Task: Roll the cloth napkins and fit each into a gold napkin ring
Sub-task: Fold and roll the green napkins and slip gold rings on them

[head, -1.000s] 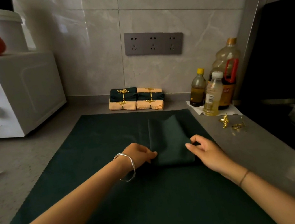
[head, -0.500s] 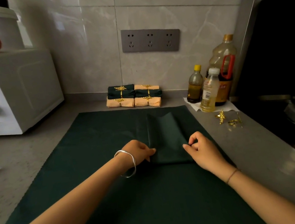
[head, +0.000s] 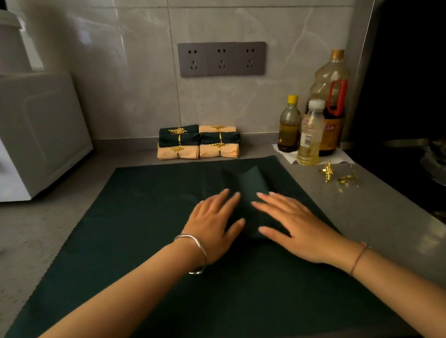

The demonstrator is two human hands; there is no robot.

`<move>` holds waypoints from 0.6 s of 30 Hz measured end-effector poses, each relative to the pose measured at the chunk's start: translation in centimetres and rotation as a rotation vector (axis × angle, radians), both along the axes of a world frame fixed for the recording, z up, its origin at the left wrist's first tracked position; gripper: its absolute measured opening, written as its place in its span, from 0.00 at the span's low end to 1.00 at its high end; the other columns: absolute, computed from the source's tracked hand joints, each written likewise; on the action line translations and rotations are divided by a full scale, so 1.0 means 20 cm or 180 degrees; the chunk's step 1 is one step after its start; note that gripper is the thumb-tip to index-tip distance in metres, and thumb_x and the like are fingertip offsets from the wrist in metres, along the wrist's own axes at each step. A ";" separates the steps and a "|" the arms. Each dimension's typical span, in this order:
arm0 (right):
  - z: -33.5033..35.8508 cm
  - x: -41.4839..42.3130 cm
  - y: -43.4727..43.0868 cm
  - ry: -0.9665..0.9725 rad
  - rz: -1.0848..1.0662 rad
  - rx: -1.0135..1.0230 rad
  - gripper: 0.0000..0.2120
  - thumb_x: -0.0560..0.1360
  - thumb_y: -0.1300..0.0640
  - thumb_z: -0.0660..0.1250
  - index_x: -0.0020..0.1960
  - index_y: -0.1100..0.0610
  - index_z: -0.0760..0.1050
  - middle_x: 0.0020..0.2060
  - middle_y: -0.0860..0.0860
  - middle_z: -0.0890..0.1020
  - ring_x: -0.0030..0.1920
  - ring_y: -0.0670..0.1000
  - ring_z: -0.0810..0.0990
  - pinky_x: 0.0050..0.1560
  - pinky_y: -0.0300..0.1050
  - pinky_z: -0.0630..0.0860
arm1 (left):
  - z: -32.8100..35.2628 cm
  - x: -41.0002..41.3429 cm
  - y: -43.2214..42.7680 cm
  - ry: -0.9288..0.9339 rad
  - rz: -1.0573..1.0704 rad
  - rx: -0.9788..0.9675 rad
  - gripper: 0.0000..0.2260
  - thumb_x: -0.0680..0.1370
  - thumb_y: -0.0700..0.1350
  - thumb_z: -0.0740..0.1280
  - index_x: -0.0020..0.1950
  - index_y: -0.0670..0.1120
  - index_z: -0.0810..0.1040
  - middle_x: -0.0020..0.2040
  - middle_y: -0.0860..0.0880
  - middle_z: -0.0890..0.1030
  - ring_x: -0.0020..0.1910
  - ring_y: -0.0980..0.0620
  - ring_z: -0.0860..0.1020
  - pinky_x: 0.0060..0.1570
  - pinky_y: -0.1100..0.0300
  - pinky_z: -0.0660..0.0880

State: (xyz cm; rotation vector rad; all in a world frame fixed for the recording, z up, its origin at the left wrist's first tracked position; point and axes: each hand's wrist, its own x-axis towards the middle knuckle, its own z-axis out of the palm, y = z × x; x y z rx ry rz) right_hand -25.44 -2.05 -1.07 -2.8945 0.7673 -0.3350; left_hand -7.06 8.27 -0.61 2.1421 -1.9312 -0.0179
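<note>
A grey counter (head: 394,216) is covered in the middle by a dark green cloth (head: 139,237). Behind the cloth, rolled napkins (head: 184,145) are stacked. To its right, gold rings (head: 327,172) and three bottles (head: 311,136) are set. To its left, a white oven (head: 19,134) is placed.

Folded napkin (head: 247,180) at frame centre on spread cloth (head: 139,237); ringed napkins (head: 198,144) above it (against the wall (head: 235,104)); loose rings (head: 328,171) at centre right.
</note>
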 end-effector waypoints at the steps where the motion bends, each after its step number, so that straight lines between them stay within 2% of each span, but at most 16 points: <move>1: 0.00 0.00 0.00 0.0357 0.0112 0.0055 0.29 0.78 0.38 0.49 0.76 0.44 0.47 0.76 0.41 0.45 0.75 0.42 0.39 0.74 0.44 0.40 | -0.02 -0.02 0.00 -0.0103 -0.0245 0.0222 0.27 0.81 0.57 0.49 0.77 0.53 0.43 0.78 0.52 0.45 0.76 0.51 0.44 0.73 0.55 0.42; 2: 0.00 -0.01 0.01 0.0636 0.0129 0.0101 0.30 0.78 0.37 0.47 0.76 0.44 0.43 0.76 0.41 0.41 0.74 0.41 0.36 0.73 0.43 0.36 | -0.04 -0.02 -0.01 -0.0135 -0.0350 0.0510 0.27 0.81 0.58 0.47 0.77 0.53 0.41 0.77 0.52 0.42 0.76 0.52 0.40 0.73 0.55 0.38; 4: -0.02 -0.02 0.00 0.0899 0.0035 0.0149 0.32 0.78 0.36 0.46 0.76 0.45 0.39 0.75 0.42 0.40 0.73 0.40 0.36 0.71 0.40 0.34 | -0.08 -0.02 -0.03 -0.0082 -0.0359 0.0876 0.27 0.81 0.60 0.45 0.76 0.53 0.39 0.77 0.53 0.40 0.75 0.54 0.38 0.72 0.56 0.36; 7: -0.01 -0.04 0.00 0.0928 -0.0033 0.0017 0.33 0.78 0.36 0.48 0.77 0.47 0.40 0.76 0.43 0.42 0.74 0.40 0.39 0.69 0.36 0.35 | -0.09 -0.01 -0.04 0.0043 -0.0377 0.0971 0.30 0.79 0.63 0.46 0.77 0.53 0.40 0.77 0.53 0.40 0.75 0.54 0.39 0.73 0.56 0.38; 10: 0.03 -0.05 0.00 0.0951 0.0000 -0.0209 0.31 0.79 0.42 0.53 0.77 0.48 0.45 0.77 0.45 0.48 0.75 0.43 0.47 0.70 0.35 0.42 | -0.07 0.00 -0.04 0.0004 -0.0374 0.0960 0.33 0.77 0.66 0.48 0.77 0.53 0.42 0.77 0.53 0.43 0.76 0.53 0.42 0.74 0.54 0.41; 14: 0.10 -0.02 -0.01 0.0946 -0.0084 -0.0126 0.30 0.78 0.46 0.58 0.76 0.46 0.52 0.75 0.43 0.56 0.74 0.44 0.56 0.72 0.43 0.56 | 0.00 0.00 -0.05 0.0074 -0.0378 0.0930 0.34 0.76 0.67 0.52 0.77 0.53 0.47 0.78 0.53 0.49 0.76 0.52 0.48 0.74 0.54 0.43; 18: 0.10 -0.03 -0.03 0.0778 -0.0120 -0.0187 0.25 0.80 0.54 0.58 0.75 0.45 0.57 0.73 0.44 0.63 0.72 0.45 0.63 0.71 0.42 0.61 | 0.03 0.01 -0.03 -0.0009 -0.0498 0.0905 0.35 0.76 0.64 0.58 0.77 0.53 0.48 0.78 0.52 0.49 0.76 0.52 0.49 0.73 0.55 0.43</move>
